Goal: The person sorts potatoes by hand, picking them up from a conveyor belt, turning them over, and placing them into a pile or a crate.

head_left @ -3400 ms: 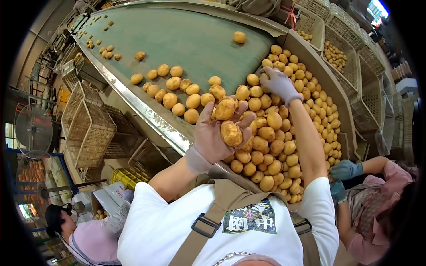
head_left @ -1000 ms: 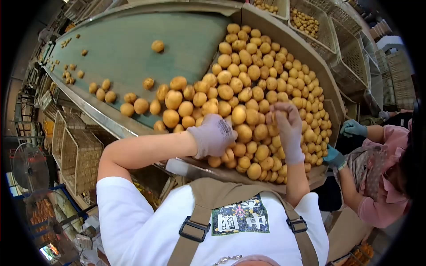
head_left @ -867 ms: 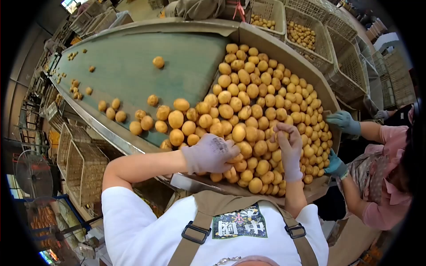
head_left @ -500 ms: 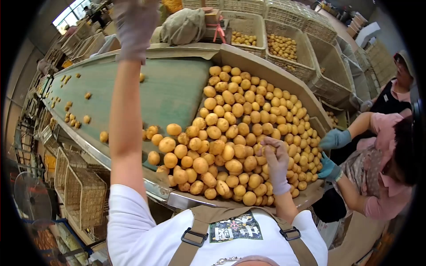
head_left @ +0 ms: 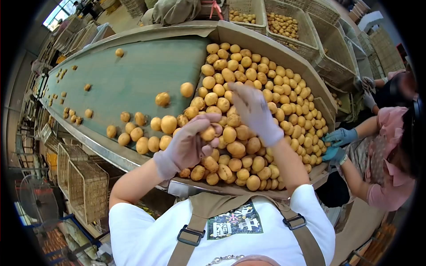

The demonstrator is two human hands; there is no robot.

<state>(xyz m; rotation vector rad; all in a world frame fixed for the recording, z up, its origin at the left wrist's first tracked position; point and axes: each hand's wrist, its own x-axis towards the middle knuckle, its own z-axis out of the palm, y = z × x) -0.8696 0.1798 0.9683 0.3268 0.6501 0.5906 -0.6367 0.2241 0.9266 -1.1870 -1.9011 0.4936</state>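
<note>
Yellow-brown potatoes [head_left: 253, 182] cover the sorting table in a thick layer, with others lying on the green conveyor belt [head_left: 142, 71]. Over the near left part of the pile is my left hand [head_left: 188, 139], gloved, its fingers curled round a potato [head_left: 207, 134]. To its right, my right hand [head_left: 255, 108], also gloved, hovers over the middle of the pile. Its fingers stretch toward the upper left, with nothing visible in them.
A raised board rim [head_left: 275, 44] borders the table's far side. Behind it stand plastic crates [head_left: 295, 44] with potatoes. At right, a co-worker's gloved hands [head_left: 337, 144] touch the pile's edge. Empty-looking crates [head_left: 88, 190] and a fan [head_left: 37, 197] are at left.
My left hand has come down from the upper left and now holds a potato. My right hand has moved up and left, and its fingers have straightened. The view has shifted slightly.
</note>
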